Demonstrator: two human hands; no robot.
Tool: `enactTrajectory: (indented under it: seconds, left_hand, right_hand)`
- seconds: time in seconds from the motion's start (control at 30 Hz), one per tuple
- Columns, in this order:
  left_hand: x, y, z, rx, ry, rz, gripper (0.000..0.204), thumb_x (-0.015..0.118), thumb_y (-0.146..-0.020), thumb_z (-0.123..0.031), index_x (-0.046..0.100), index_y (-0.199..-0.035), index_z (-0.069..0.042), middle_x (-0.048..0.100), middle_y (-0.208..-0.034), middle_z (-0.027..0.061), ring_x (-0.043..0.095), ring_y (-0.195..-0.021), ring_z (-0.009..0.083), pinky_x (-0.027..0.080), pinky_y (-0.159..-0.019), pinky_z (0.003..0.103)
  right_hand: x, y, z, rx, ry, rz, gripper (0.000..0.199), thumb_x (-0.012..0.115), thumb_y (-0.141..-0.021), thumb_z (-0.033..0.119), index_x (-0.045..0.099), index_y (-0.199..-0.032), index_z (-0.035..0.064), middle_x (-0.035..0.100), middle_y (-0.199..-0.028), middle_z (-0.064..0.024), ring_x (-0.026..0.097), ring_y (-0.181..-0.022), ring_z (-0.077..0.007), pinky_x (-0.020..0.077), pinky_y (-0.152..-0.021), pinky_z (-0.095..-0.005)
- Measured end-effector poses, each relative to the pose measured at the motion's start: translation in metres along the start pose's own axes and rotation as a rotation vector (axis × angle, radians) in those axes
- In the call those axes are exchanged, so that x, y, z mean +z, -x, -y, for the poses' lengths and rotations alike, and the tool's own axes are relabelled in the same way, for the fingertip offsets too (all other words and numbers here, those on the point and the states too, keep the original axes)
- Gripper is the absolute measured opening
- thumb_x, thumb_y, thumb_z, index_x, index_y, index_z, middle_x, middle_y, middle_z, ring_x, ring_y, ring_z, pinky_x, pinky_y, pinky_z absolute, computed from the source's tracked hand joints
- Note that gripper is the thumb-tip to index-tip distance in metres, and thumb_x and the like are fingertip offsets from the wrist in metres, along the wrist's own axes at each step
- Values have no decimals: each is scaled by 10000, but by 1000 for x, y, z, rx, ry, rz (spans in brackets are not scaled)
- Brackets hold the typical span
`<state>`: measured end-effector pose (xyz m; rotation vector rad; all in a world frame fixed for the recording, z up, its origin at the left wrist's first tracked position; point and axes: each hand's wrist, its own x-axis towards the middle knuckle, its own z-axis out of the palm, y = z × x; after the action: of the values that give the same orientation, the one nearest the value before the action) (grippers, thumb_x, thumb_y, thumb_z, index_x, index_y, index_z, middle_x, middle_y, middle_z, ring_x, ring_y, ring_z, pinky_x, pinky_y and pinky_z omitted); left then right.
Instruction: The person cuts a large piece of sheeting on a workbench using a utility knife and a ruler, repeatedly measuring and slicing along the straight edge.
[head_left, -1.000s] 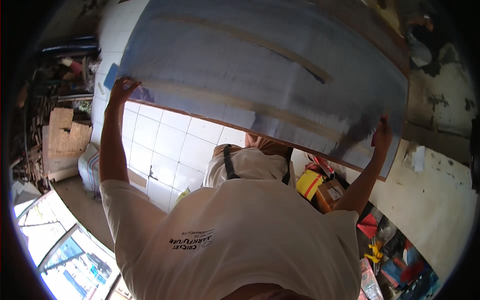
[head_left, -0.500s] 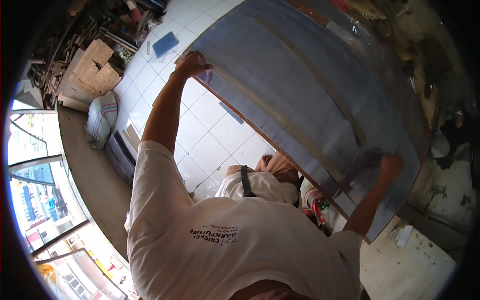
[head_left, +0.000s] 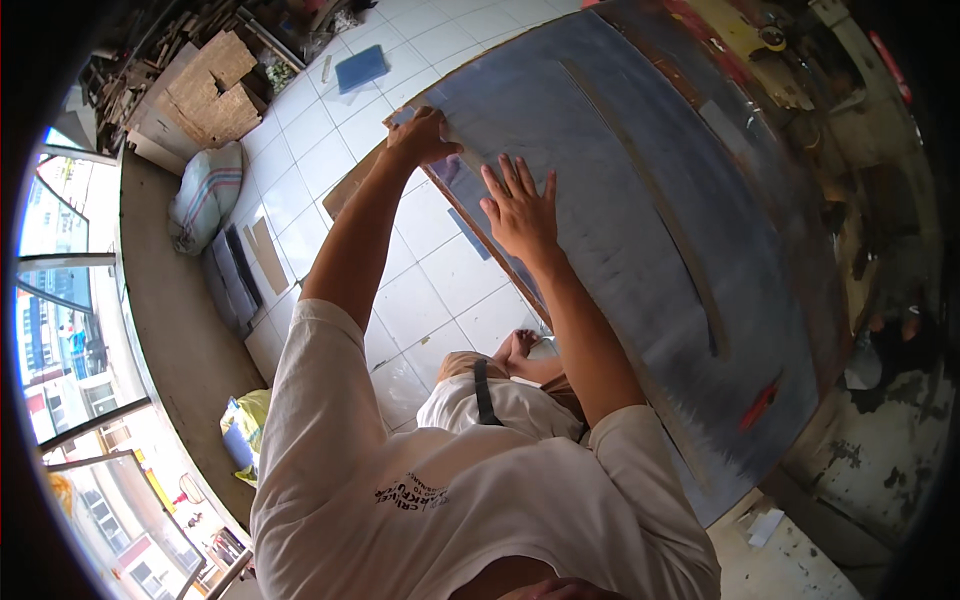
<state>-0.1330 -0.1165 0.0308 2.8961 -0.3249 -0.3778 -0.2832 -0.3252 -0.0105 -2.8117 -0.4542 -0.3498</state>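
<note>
At the far left a striped sack [head_left: 205, 195] lies on the white tiled floor [head_left: 440, 290], with flat cardboard pieces [head_left: 215, 88] stacked beyond it near the wall. Moving right, the left hand [head_left: 425, 135] reaches out on a long straight arm and its fingers curl around the corner edge of the big grey-blue board [head_left: 640, 200], clenched on the rim there. Just beside it, the right hand [head_left: 520, 210] lies flat on the board's face, fingers spread and pressing rather than gripping, the elbow slightly bent. The board is held up tilted over the floor, stretching away to the right, where a red mark [head_left: 760, 405] shows near its lower edge. It looks wide, stiff and fairly heavy, probably awkward for one person and liable to swing or flex; its smooth face offers little grip, so the edges and corners seem the sound places to take hold. A small blue tile [head_left: 362, 68] lies on the floor beyond the hands.
</note>
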Motion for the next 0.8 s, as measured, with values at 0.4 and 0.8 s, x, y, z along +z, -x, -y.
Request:
enactTrajectory:
  seconds: [0.4, 0.8]
  left_hand:
    - [3, 3, -12, -46, -59, -39, 845, 820, -717, -593, 580, -1351, -88, 530, -1436, 115, 491, -1397, 313, 319, -1140, 679]
    - [5, 1, -4, -50, 20, -23, 904, 819, -710, -623, 557, -1380, -75, 510, -1450, 132, 447, -1427, 317, 363, -1130, 631]
  right_hand:
    - [7, -5, -1, 26, 26, -59, 509, 548, -1022, 417, 530, -1502, 251, 461, -1592, -74, 396, -1489, -305, 198, -1207, -680]
    - [6, -6, 1, -8, -7, -71, 516, 555, -1017, 377, 521, -1509, 227, 452, -1599, -84, 377, -1501, -313, 181, -1214, -675]
